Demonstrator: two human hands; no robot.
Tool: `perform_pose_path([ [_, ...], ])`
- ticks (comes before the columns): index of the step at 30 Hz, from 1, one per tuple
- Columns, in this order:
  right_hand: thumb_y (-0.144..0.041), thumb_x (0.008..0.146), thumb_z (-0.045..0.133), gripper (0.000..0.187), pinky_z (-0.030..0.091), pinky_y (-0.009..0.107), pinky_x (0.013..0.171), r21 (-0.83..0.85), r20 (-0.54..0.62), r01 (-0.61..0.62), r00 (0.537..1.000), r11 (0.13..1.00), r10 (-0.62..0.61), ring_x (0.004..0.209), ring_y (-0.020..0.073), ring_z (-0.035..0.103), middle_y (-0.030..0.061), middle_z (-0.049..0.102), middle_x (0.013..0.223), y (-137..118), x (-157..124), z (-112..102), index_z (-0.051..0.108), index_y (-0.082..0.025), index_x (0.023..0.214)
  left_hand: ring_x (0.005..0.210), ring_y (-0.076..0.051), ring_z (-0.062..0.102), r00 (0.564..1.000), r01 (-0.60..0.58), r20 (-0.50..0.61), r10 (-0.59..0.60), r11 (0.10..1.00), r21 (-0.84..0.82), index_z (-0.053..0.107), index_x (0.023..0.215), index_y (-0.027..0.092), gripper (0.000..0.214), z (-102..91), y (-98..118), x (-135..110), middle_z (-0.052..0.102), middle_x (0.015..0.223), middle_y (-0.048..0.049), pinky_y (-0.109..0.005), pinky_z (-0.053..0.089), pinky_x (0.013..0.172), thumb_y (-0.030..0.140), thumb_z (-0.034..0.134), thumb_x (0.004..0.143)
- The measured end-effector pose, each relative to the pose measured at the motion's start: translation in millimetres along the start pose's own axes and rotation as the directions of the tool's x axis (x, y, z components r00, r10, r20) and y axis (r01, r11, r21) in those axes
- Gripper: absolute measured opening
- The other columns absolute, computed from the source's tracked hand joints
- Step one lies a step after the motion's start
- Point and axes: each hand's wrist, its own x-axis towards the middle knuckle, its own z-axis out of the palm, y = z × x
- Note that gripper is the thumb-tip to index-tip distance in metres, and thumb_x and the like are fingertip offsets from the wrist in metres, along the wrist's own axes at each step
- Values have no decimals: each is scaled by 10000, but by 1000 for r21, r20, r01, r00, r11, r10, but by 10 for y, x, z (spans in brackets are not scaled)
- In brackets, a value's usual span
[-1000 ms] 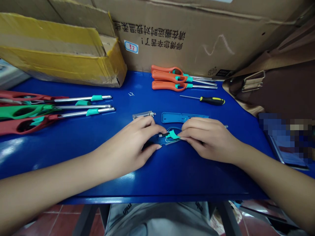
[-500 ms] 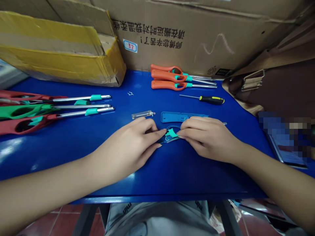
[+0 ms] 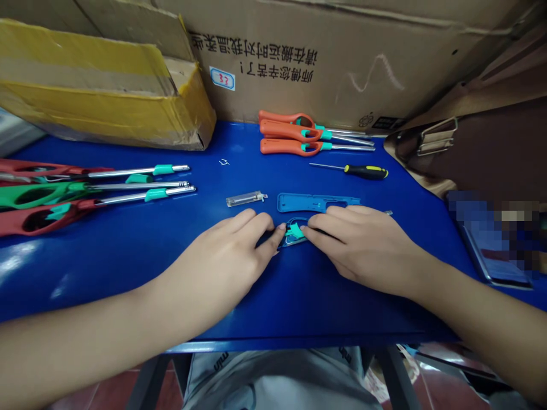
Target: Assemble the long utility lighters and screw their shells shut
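A blue lighter half-casing (image 3: 296, 240) lies low over the table between my two hands, partly covered by fingers. Inside it sits a teal trigger (image 3: 294, 230), with a thin pale wire beside it. My left hand (image 3: 239, 250) is closed on the casing's left end, thumb and index at the trigger's left side. From the right, my right hand (image 3: 363, 242) is closed over the casing, its index fingertip against the trigger. Just beyond is the other blue casing half (image 3: 299, 203), lying flat. A clear fuel tank (image 3: 243, 199) rests to its left.
Orange lighters (image 3: 290, 146) lie by the large carton (image 3: 273, 34). A black-and-yellow screwdriver (image 3: 365, 171) is at back right. Red lighters (image 3: 81, 214) and a green one (image 3: 47, 193) are at left, near a taped box (image 3: 106, 117). A phone-like device (image 3: 491, 250) lies far right.
My right fingers have gone from pinching the trigger to pressing against it over the casing. The trigger appears seated further into the casing. The view has shifted slightly.
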Motion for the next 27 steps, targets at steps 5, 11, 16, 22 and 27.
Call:
perform_pose_path([
  [5,-181,1002,499,354,475,398,719,41,-19,-79,997,996,80,976,282,651,141,738,1193,-49,-4,-46,704,-103,1281,883,-258,598,1000,21,7,-21,998,-59,676,1333,72,356,1,-20,1,625,1017,-117,-389,573,750,192,481,1060],
  [11,-244,1038,470,406,556,497,889,171,109,-104,990,980,86,1145,342,630,226,634,1360,-103,-9,-61,632,-77,1371,912,-255,595,1000,14,20,-13,999,-41,681,1321,87,342,9,-30,-13,629,1044,-117,-396,580,788,209,489,1065],
  [16,-207,1021,481,405,564,513,920,216,123,-122,988,969,97,1180,334,608,223,614,1363,-110,-32,-63,613,-114,1393,903,-255,596,1000,-8,29,7,999,35,695,1291,99,358,12,-21,-2,629,1011,-114,-392,574,775,233,430,1091],
  [22,-185,1012,490,438,554,534,948,167,122,-99,989,981,80,1150,345,603,231,627,1326,-150,-32,-79,590,-54,1418,861,-268,621,1000,-26,-13,26,998,-63,705,1262,54,320,-16,-50,32,635,972,-115,-414,598,734,197,514,1048],
  [27,-199,1028,467,415,545,490,936,272,151,-148,982,951,110,1133,309,592,182,608,1318,-71,-39,-96,609,-113,1408,907,-284,666,999,7,-51,-14,991,-137,666,1333,26,367,-35,-75,56,681,994,-133,-437,626,789,216,551,1040],
])
